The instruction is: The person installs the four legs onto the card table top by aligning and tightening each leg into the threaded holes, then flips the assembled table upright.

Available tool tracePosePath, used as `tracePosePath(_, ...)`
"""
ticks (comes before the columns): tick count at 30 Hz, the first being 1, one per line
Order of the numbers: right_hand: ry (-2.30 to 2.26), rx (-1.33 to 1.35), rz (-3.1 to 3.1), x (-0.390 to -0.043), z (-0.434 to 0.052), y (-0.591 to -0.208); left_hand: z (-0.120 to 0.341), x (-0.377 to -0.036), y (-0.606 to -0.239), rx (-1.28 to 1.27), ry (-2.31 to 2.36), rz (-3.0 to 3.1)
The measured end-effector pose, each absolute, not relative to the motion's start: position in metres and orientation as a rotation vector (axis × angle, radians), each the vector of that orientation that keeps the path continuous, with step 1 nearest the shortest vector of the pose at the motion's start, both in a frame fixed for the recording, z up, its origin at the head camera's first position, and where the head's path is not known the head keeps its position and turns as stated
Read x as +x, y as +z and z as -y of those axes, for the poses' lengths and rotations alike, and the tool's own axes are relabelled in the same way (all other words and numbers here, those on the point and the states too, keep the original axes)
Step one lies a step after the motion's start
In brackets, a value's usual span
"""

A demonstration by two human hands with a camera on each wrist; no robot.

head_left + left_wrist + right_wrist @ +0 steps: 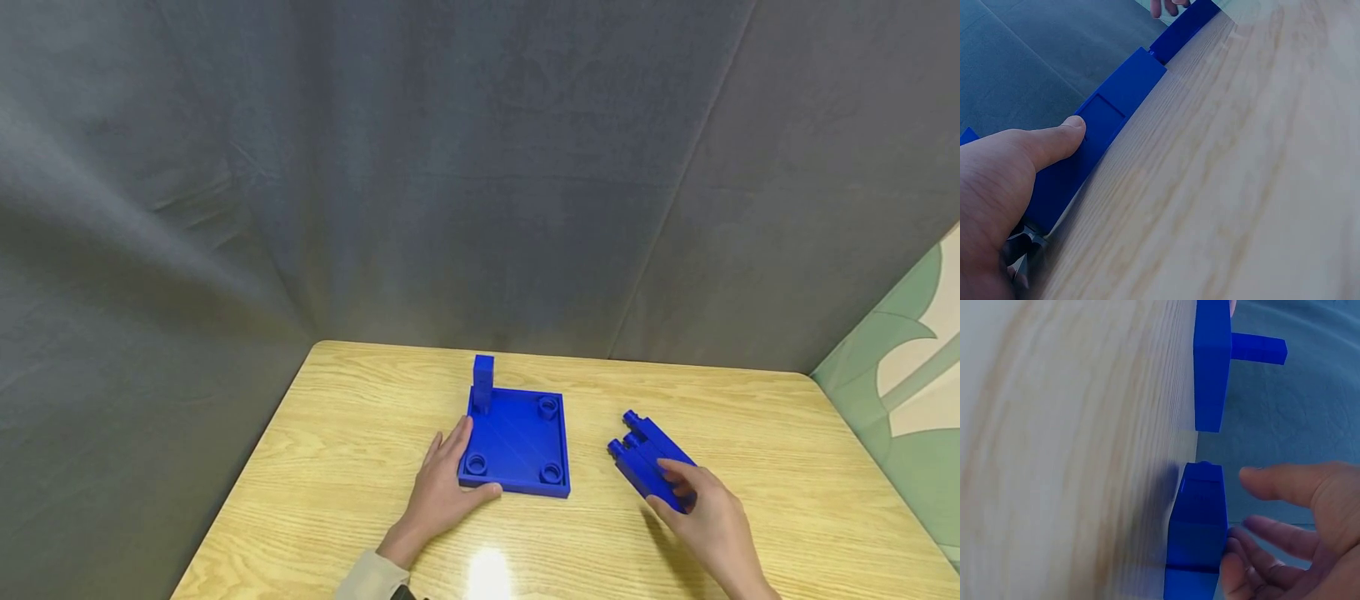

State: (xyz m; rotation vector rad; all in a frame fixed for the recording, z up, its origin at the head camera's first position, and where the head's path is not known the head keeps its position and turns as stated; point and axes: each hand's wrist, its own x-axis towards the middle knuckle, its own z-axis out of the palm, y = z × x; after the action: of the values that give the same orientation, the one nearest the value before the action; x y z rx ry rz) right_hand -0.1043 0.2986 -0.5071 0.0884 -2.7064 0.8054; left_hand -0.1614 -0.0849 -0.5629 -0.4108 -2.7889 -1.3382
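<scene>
Centre frame: left hand [442, 487], fingers flat, is steadying tray [517, 442] holding one post [483, 383]; right hand [705, 508] is loosely touching blocks [647, 458].

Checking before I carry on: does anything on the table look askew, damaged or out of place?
Nothing stands out. The blue base plate lies flat with one post upright in its far left corner. The loose posts lie together on their sides, angled to the plate, under the right hand. No damage visible.

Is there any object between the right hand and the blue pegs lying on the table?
No. The right hand already touches the loose blue pegs with its fingertips; only bare table lies around them.
</scene>
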Motion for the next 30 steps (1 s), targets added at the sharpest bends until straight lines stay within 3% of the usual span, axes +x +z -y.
tracePosePath(9, 0.766, -0.034, 2.879, -0.1066, -0.3013, -0.5008, 0.0848, -0.1618, -0.5629, -0.413, -1.334, 2.796)
tracePosePath(30, 0.751, -0.028, 2.914, -0.1089, -0.3045, -0.5044, 0.0842, -0.1617, -0.5622, -0.396, -1.350, 2.805)
